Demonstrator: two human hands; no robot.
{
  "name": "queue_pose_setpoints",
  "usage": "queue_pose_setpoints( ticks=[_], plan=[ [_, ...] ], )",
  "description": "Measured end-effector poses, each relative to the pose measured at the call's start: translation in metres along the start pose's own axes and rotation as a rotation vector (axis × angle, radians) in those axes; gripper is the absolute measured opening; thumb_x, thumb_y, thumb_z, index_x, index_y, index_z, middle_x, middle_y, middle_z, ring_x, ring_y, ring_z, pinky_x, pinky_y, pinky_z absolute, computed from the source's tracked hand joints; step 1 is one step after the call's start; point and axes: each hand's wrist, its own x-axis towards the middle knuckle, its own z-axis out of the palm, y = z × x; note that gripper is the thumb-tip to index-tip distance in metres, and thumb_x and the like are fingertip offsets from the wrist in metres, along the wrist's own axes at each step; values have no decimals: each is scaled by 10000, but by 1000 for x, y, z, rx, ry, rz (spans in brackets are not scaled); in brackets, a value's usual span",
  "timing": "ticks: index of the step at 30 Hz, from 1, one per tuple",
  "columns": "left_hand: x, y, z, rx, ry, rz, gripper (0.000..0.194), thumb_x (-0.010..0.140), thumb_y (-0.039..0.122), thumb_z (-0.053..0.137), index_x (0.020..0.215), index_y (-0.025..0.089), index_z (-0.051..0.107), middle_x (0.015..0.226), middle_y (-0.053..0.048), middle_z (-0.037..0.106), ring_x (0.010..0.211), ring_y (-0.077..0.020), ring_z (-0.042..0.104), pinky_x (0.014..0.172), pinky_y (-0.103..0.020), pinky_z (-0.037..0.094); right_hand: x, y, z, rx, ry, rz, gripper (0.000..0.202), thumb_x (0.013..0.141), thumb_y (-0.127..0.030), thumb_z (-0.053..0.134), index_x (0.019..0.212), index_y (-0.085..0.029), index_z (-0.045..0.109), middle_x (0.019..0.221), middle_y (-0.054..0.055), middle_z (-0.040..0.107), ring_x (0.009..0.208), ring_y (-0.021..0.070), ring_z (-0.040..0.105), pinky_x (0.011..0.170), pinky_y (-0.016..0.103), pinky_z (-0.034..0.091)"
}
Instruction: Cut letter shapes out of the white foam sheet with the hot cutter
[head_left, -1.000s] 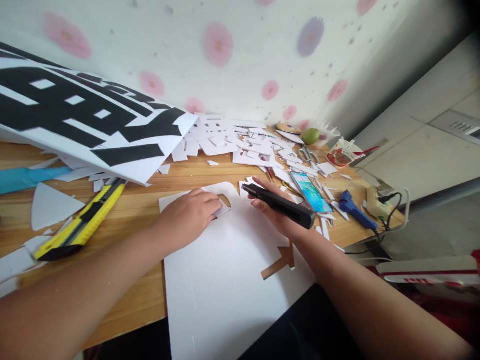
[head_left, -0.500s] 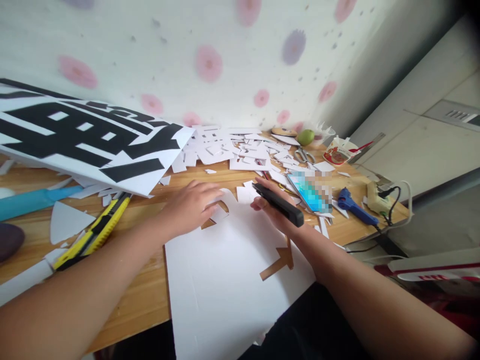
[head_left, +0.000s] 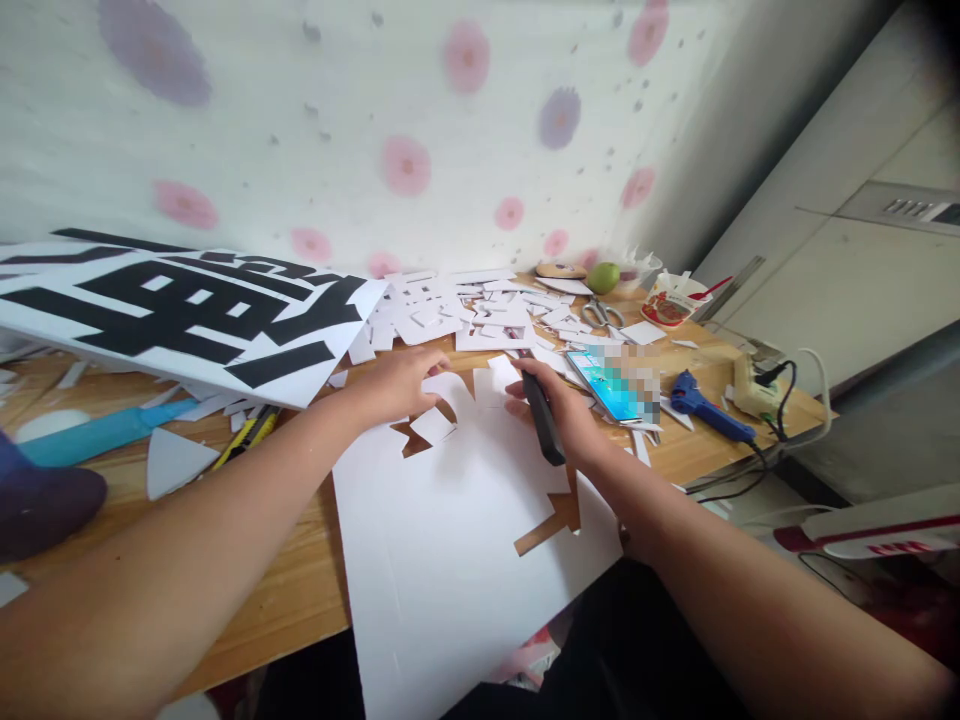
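A white foam board [head_left: 450,560] with several cutouts lies across the table's front edge. My left hand [head_left: 405,388] is at its far left edge, thumb and fingers apart, beside a cutout with a loose white piece [head_left: 433,425] in it. My right hand [head_left: 559,400] is wrapped round a black utility knife [head_left: 543,420]. The knife's front end points away from me, near a small white offcut [head_left: 496,382] at the board's far edge; its blade cannot be made out. Under my right wrist, an arrow-like cutout shows the wood below.
White scraps [head_left: 487,310] pile up by the wall, with scissors [head_left: 602,314] beside them. A phone [head_left: 611,380], a blue glue gun [head_left: 709,408] and a power strip [head_left: 756,390] lie right. Left are a black-lettered board [head_left: 172,310] and a yellow cutter [head_left: 246,440].
My view has shifted, so the lettered board sits lower. My left hand's thumb has spread from its fingers. The knife in my right hand has turned to point more directly away.
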Motion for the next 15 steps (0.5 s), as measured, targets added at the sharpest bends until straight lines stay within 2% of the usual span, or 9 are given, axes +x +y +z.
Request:
queue_pose_setpoints(
  ticks=[4, 7, 9, 11, 13, 15],
  plan=[
    [-2, 13, -24, -8, 90, 92, 384, 741, 239, 656, 1123, 241, 618, 1162, -44, 668, 1045, -222, 632, 862, -330, 497, 5, -13, -22, -65, 206, -88, 560, 796, -421, 748, 1315, -339, 555, 1199, 78, 705, 1074, 311, 686, 969, 531, 515],
    [-5, 27, -45, 17, 151, 205, 384, 744, 199, 645, 1125, 238, 615, 1170, -27, 661, 1077, -201, 614, 923, -317, 475, 8, -16, -39, 77, 315, -23, 628, 737, -417, 790, 1295, -357, 509, 1216, 63, 682, 970, 271, 691, 876, 484, 550],
    [-8, 38, -58, 56, 174, 279, 383, 750, 186, 638, 1130, 228, 616, 1172, -28, 663, 1084, -203, 612, 939, -321, 464, 8, -15, -47, 234, 303, 84, 663, 698, -423, 815, 1271, -349, 489, 1176, 51, 679, 803, 213, 675, 734, 407, 560],
    [-10, 49, -70, 104, 182, 352, 372, 761, 179, 627, 1130, 224, 621, 1163, -27, 671, 1078, -208, 618, 930, -323, 462, 6, -15, -50, 384, 266, 180, 648, 671, -410, 834, 1226, -328, 510, 1018, 10, 680, 648, 152, 598, 605, 323, 512],
    [-11, 60, -79, 154, 196, 416, 364, 781, 169, 597, 1138, 231, 628, 1159, -23, 678, 1066, -210, 628, 903, -325, 466, 2, -17, -49, 524, 234, 234, 577, 644, -377, 850, 1137, -301, 560, 844, -39, 630, 595, 125, 530, 545, 269, 450],
    [-10, 69, -87, 196, 227, 467, 375, 808, 153, 547, 1161, 241, 634, 1176, -23, 682, 1074, -212, 633, 901, -333, 468, -2, -22, -46, 659, 215, 260, 515, 602, -337, 863, 1031, -272, 585, 775, -53, 594, 609, 126, 519, 530, 247, 413]
  ],
)
